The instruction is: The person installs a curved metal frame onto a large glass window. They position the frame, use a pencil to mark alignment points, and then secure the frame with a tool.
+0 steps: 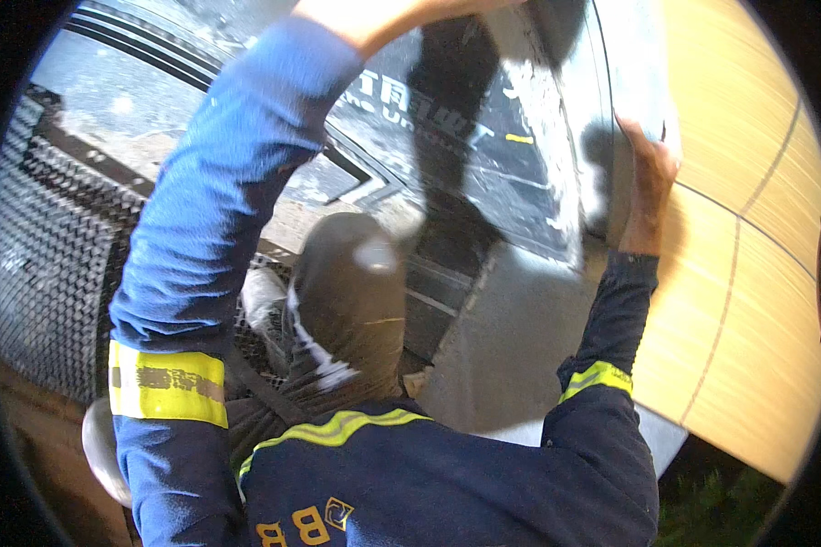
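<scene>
My left hand reaches across the upper edge of the head view, above a dark, dusty board with white lettering. Its fingers run out of the picture, so what they touch is hidden. On the right, my right hand is closed on the edge of a pale grey panel, with the thumb pointing up along it. This panel stands between the dark board and a yellow-brown wood-patterned surface.
A black perforated mesh stretches along the left side. My bent knee, in dark trousers, is close to the dark board. Below my right forearm lies a flat grey sheet. Dark greenery shows at the lower right.
</scene>
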Tool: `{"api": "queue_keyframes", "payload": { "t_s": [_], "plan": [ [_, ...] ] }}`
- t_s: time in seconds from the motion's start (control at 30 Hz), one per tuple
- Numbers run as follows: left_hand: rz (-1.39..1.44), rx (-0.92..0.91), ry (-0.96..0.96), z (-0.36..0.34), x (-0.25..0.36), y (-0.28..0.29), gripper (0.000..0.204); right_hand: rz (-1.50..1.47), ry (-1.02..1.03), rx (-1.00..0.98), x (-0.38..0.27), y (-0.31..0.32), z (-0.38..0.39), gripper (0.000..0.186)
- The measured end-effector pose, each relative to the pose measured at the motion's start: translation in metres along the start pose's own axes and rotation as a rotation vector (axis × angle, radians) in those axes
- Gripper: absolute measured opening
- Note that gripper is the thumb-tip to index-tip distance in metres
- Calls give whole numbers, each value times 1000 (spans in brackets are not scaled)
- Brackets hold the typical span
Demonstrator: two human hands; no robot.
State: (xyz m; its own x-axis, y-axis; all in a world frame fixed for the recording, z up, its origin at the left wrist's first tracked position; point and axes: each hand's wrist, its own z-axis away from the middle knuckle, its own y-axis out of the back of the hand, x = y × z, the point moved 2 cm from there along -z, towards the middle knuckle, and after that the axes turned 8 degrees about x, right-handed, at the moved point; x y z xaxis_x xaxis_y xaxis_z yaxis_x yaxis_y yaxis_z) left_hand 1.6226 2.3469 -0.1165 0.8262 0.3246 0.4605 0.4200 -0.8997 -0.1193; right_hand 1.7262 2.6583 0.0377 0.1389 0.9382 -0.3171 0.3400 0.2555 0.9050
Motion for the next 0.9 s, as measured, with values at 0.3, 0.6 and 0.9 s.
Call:
{"api": "queue_keyframes", "payload": {
  "t_s": [0.3, 0.6, 0.9],
  "plan": [
    [-563, 243, -201, 31, 18, -48, 17, 364, 389, 82, 18, -7, 19, 93],
    [-383, 131, -146, 46, 6, -40, 18, 678, 718, 188, 32, -7, 55, 60],
    [-327, 122, 72, 73, 6, -30, 19, 822, 437, 160, 36, 1, 55, 55]
  ]
}}
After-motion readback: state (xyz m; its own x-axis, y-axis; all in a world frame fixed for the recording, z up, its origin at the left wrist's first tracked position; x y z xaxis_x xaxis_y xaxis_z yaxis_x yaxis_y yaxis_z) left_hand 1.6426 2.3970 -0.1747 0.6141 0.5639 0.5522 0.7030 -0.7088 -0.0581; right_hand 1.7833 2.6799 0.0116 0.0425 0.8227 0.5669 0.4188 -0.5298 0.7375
